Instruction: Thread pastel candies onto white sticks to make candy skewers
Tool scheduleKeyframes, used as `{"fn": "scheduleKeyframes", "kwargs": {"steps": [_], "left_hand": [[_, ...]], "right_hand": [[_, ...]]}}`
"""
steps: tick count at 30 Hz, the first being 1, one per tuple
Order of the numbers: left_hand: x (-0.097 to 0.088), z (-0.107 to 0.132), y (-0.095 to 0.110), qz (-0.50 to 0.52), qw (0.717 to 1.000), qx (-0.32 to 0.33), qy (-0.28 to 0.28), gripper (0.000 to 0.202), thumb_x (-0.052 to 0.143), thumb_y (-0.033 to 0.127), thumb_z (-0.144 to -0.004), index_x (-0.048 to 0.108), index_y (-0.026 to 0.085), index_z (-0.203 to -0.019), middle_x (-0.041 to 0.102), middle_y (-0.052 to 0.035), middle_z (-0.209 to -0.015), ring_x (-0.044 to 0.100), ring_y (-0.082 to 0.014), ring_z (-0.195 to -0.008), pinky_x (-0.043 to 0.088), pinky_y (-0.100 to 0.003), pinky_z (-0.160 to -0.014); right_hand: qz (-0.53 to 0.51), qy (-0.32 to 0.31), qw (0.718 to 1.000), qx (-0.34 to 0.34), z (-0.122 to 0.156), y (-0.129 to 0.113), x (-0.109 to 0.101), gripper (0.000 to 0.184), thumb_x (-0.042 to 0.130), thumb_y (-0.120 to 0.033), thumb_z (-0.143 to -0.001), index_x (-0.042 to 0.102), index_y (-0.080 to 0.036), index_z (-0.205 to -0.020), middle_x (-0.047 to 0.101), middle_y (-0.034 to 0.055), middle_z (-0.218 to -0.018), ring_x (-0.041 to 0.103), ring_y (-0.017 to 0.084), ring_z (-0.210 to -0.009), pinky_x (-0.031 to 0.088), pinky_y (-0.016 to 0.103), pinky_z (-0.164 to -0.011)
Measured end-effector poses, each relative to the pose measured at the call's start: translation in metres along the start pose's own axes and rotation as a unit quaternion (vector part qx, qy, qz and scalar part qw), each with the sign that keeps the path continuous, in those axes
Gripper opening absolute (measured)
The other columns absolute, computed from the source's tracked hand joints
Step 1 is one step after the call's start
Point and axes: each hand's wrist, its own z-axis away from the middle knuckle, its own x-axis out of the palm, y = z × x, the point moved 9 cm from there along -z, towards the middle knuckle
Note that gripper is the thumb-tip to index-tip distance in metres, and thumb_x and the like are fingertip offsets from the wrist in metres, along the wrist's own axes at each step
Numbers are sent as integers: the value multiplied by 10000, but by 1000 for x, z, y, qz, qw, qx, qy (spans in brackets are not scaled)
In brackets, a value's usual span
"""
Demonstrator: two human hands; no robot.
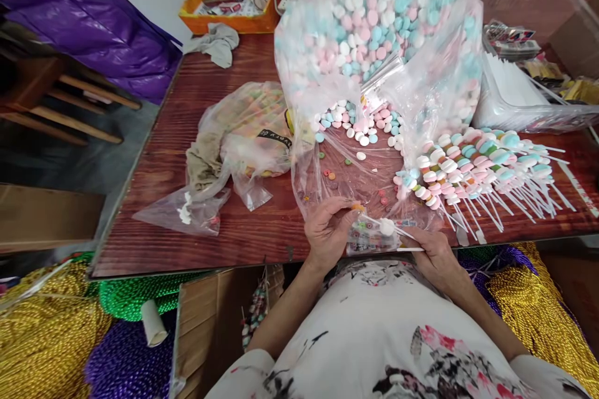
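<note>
Near the table's front edge, my left hand point(327, 232) is closed in a pinch on a small orange ring-shaped piece point(358, 206). The tip of a white stick point(372, 219) meets that piece or lies right beside it. My right hand point(433, 250) is closed on the lower ends of several white sticks; a white disc point(387, 226) sits on one of them. Beneath both hands is clear plastic point(327, 190), with red rings point(384, 198) and green rings point(347, 162) scattered on it. Pink, white and blue discs point(365, 128) spill from a large clear bag point(290, 43).
Finished-looking sticks threaded with discs point(486, 165) are piled at the right. Behind them stands a clear plastic bin point(528, 115). Left of the big bag lies another filled bag point(253, 131). An orange tray point(224, 25) and a grey cloth point(218, 43) are at the back left.
</note>
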Motion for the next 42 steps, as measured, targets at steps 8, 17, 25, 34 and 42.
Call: {"fn": "scheduleKeyframes", "kwargs": {"steps": [8, 17, 25, 34, 42], "left_hand": [[8, 2, 14, -51, 994, 88, -27, 138, 746, 129, -764, 721, 192, -884, 710, -23, -864, 667, -134, -796, 563, -254, -717], [22, 16, 44, -217, 930, 285, -76, 266, 659, 52, -796, 664, 187, -1025, 704, -56, -931, 691, -154, -862, 592, -283, -797], [23, 22, 38, -232, 914, 319, -93, 312, 639, 35, -796, 671, 181, -1070, 706, -83, -953, 690, -175, -904, 593, -304, -831], [-15, 9, -6, 22, 999, 26, -20, 117, 701, 152, -820, 739, 198, -921, 751, -33, -925, 708, -153, -866, 587, -298, -835], [-24, 4, -31, 139, 983, -104, -64, 179, 692, 223, -839, 748, 208, -1008, 759, -46, -998, 712, -147, -824, 591, -229, -697]], "right_hand": [[17, -4, 1000, 13, -2, -2, -2, 324, 418, -130, -927, 676, -199, -1110, 744, 42, -917, 674, 181, -768, 505, 299, -721], [108, -14, 994, 32, -8, 5, 4, 433, 401, -31, -793, 677, -183, -1090, 756, 84, -976, 706, 254, -900, 532, 355, -772], [80, 28, 996, 0, -8, -3, 10, 449, 413, -29, -808, 649, -207, -1146, 752, 59, -929, 709, 229, -853, 543, 344, -747], [91, 43, 994, -34, -8, -14, 22, 478, 399, -37, -812, 632, -181, -1204, 751, 98, -1075, 722, 226, -938, 573, 367, -812], [194, 24, 976, -92, -19, -29, 35, 514, 405, -37, -758, 639, -152, -1201, 751, 97, -920, 685, 210, -755, 534, 327, -677]]}}
